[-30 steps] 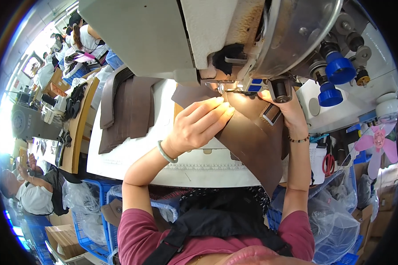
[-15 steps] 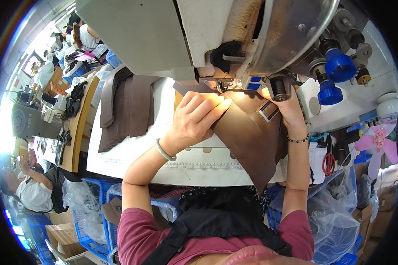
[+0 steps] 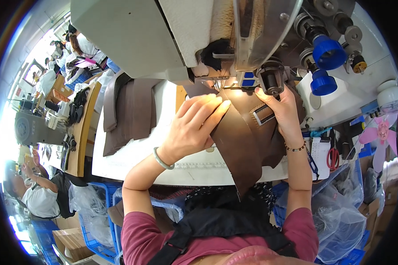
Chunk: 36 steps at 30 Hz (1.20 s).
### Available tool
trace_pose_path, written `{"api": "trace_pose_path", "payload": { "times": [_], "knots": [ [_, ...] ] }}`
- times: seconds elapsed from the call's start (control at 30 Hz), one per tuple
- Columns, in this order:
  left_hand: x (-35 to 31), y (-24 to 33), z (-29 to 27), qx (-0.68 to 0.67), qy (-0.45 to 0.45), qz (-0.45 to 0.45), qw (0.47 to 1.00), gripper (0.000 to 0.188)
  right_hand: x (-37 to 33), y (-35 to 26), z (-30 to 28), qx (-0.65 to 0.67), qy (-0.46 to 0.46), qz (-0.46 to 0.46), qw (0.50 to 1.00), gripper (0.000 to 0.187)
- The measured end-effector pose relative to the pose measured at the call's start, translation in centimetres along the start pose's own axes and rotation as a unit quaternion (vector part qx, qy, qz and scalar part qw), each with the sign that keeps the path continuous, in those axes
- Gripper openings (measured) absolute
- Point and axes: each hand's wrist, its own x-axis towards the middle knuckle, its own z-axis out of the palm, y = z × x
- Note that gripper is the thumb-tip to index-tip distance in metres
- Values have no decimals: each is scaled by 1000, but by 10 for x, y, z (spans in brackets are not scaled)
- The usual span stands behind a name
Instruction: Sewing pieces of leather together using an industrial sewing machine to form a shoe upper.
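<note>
A brown leather-like panel (image 3: 241, 152) lies under the needle area (image 3: 217, 85) of a sewing machine (image 3: 128, 37), its pointed lower end hanging past the table's front edge. My left hand (image 3: 194, 126) is closed at the panel's left edge, fingertips pressed together just in front of the lit needle area. On the right side, my right hand (image 3: 284, 115) grips the same panel, thumb on top and the other fingers hidden beneath. Between the hands, a stitched rectangular slot with a pale strip (image 3: 263, 115) shows on the panel.
Stacked brown pieces (image 3: 135, 108) lie on the white table (image 3: 194, 170) at left. Blue-capped thread tension parts (image 3: 329, 53) jut out at upper right. Red-handled scissors (image 3: 333, 159) and a pink fan (image 3: 380, 134) are farther right. Blue crates (image 3: 99, 240) stand below; co-workers sit at far left.
The panel has turned slightly, its lower tip swinging left. My right hand's thumb now shows fully on top, and the slot lies more openly in view. My left hand stays by the needle area.
</note>
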Motion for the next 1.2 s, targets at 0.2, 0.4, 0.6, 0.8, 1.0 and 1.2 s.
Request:
{"api": "trace_pose_path", "payload": {
  "times": [0.2, 0.4, 0.6, 0.8, 1.0, 1.2],
  "knots": [
    [1, 4, 0, 25, -9, 13, 1000, 44, -5, 4, 3, 28, 21, -1, 999, 25],
    [0, 6, 2, 37, 34, 11, 999, 39, -10, 0, 7, 34, 19, 4, 999, 34],
    [-3, 3, 4, 11, 28, 5, 1000, 46, -12, 6, 8, 42, 31, 11, 999, 31],
    [-5, 3, 5, 9, 17, -5, 1000, 44, -14, 1, 16, 79, 44, 7, 996, 24],
    [-1, -3, 4, -15, 70, 6, 997, 37, -20, 2, 21, 75, 59, 0, 995, 28],
    [0, -12, 4, -30, 65, 26, 997, 40, -18, -4, 9, 83, -27, 98, 991, 36]
  ]
}}
